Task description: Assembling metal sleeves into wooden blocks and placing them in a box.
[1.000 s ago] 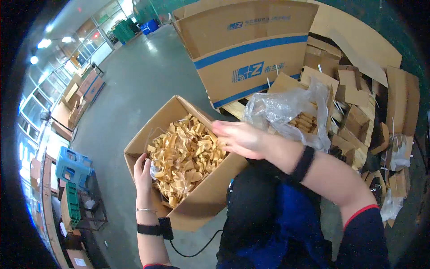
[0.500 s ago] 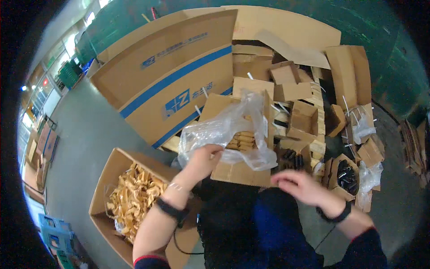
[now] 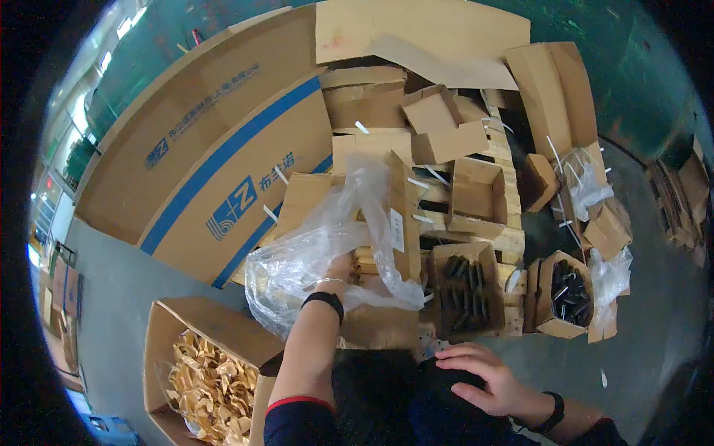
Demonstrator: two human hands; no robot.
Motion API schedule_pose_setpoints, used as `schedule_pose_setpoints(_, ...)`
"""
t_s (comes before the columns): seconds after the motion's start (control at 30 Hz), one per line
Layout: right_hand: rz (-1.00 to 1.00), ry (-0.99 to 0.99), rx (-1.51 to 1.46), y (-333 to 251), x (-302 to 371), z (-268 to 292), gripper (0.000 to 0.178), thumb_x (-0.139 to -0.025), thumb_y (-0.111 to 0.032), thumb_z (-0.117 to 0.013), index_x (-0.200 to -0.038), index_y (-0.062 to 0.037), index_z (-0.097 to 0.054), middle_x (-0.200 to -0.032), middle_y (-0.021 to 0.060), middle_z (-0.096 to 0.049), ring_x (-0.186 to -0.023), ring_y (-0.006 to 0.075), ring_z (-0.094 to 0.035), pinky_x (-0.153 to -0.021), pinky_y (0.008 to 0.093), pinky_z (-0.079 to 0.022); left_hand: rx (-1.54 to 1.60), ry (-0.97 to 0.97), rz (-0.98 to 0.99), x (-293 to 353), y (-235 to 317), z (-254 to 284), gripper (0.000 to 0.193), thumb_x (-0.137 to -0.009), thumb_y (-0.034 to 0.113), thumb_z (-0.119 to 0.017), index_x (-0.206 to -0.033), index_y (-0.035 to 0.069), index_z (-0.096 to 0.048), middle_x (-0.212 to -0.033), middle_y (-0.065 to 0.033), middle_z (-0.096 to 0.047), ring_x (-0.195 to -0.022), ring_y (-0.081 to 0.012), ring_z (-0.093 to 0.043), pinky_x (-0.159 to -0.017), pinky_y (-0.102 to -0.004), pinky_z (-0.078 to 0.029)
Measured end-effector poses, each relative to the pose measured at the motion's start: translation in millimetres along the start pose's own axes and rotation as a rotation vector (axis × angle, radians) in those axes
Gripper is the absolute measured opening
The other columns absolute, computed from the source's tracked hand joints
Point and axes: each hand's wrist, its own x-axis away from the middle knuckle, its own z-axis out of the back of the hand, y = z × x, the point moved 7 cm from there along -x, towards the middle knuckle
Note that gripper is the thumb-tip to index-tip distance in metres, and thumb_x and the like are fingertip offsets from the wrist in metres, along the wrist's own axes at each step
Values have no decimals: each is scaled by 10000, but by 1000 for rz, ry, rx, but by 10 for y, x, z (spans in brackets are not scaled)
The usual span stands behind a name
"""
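Observation:
My left hand [image 3: 341, 266] reaches into an open cardboard box [image 3: 381, 331] lined with a clear plastic bag [image 3: 301, 256]. Its fingers are hidden among the film and the tan paper-wrapped pieces [image 3: 366, 262] inside, so I cannot see whether they grip anything. Over my dark-clothed knee, just in front of that box, my right hand [image 3: 483, 377] has its fingers stretched out and apart, with nothing in it. Right of the lined box stands a small carton [image 3: 494, 327] holding several black cylindrical parts [image 3: 465, 297].
At lower left, a large carton [image 3: 167, 316] is full of crumpled tan paper [image 3: 212, 386]. A tall printed box [image 3: 201, 163] with blue stripes rises at left. Small empty cartons [image 3: 477, 192] sit on a wooden pallet [image 3: 513, 241]. Another box [image 3: 554, 316] of black parts stands at right.
My left hand has moved from the bag's near edge into the box. My right hand has drawn back from the box's right corner toward my knee. The view has shifted rightward.

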Motion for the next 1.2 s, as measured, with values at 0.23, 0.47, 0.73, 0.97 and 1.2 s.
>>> schedule_pose_setpoints(0.23, 54, -267, -141, 151, -427, -177, 351, -787, -265, -553, -1062, -50, -513, -1100, 106, -505, -1052, 277, -446, -907, 398, -335, -143, -146, -189, 421, 812, -101, 445, -841, 388, -356, -1134, 62, -431, -974, -137, -531, -844, -257, -543, -732, -332, -448)
schedule_pose_setpoints(0.47, 374, -394, 996, 285, -1662, -713, 446, -717, -356, -588, -1024, -35, -548, -1083, 120, -500, -1165, 344, -309, -978, 490, -212, -1185, 238, -691, 1320, 1828, 66, 787, -691, 79, -573, -1332, 167, -126, -1096, -201, -481, -966, -317, -507, -818, -377, -412)
schedule_pose_setpoints(0.73, -82, -37, 736, 1363, -1151, 391, 740, -601, -255, -662, -1216, 1, -339, -1313, 238, -206, -1236, 387, -160, -1012, 417, -193, -1443, 477, -415, 1485, 1608, 669, 1170, -425, 381, -790, -1340, 205, -81, -1215, -182, -385, -1103, -392, -375, -871, -473, -354)
schedule_pose_setpoints(0.97, -58, 58, 572, 1436, -1023, 416, 674, -660, -268, -643, -1227, -52, -348, -1334, 205, -186, -1239, 389, -143, -1002, 455, -187, -1604, 453, -477, 1604, 1429, 452, 763, -585, 366, -699, -1233, 149, -360, -1155, -172, -432, -1076, -355, -400, -861, -471, -357)
schedule_pose_setpoints(1.2, 127, 289, 563, 654, -851, 412, 438, -707, -251, -622, -1087, -74, -496, -1281, 124, -323, -1222, 348, -223, -968, 505, -210, -1488, -61, -826, 923, 1064, -902, 408, -736, 105, -495, -1134, 48, -425, -1131, -142, -444, -1055, -285, -438, -805, -409, -427)
